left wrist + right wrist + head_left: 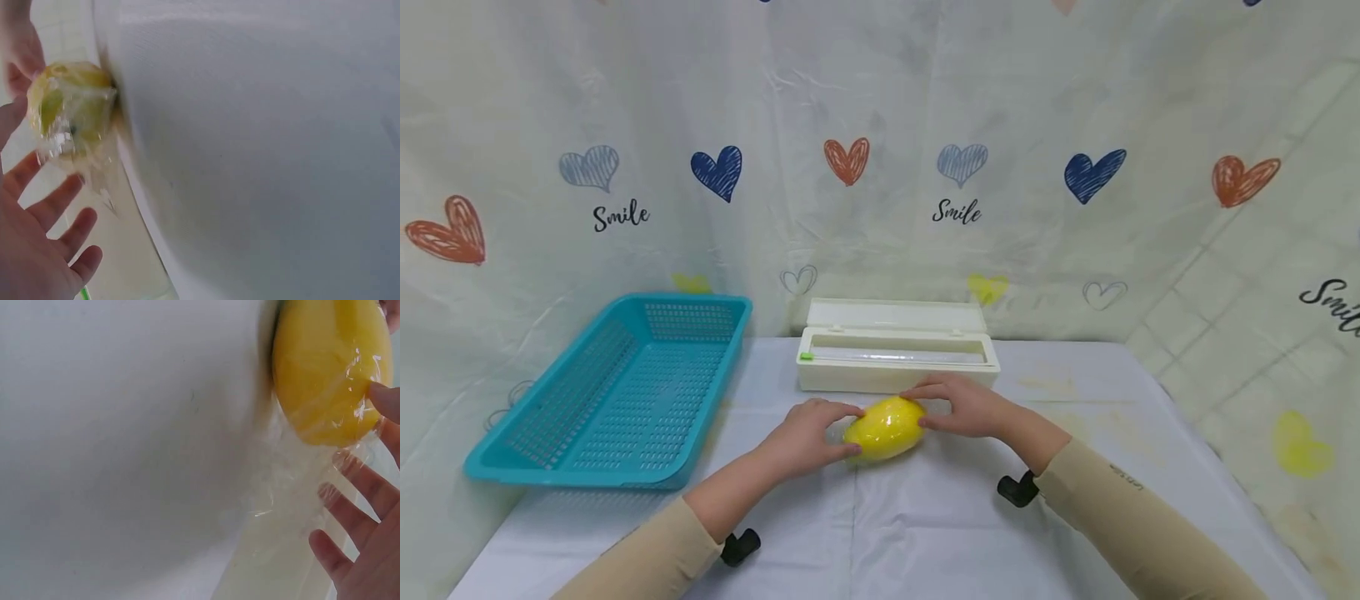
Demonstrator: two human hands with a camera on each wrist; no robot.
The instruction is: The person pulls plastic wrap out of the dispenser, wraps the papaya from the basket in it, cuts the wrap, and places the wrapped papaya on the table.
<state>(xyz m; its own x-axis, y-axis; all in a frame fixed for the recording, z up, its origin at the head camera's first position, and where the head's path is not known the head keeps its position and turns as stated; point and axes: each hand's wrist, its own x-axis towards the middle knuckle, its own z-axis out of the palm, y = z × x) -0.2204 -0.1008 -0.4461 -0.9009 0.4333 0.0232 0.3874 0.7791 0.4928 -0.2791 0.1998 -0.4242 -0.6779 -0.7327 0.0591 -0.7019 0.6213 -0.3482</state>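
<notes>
A yellow mango [887,429], wrapped in clear cling film, lies on its side on the white tablecloth. My left hand [808,437] holds its left end between thumb and forefinger; in the left wrist view the other fingers of that hand spread away from it. At the opposite end, my right hand [962,406] has its thumb on the near side and fingers on the far side. Loose cling film [269,487] trails from the mango toward the right hand's spread fingers. The left wrist view shows a greenish patch under the wrinkled film.
Just behind the hands stands a white cling film box [895,379], lid raised, with a roll inside and a green tab at its left. A blue plastic basket [703,433] sits on the left. A heart-patterned curtain [895,100] hangs behind the table.
</notes>
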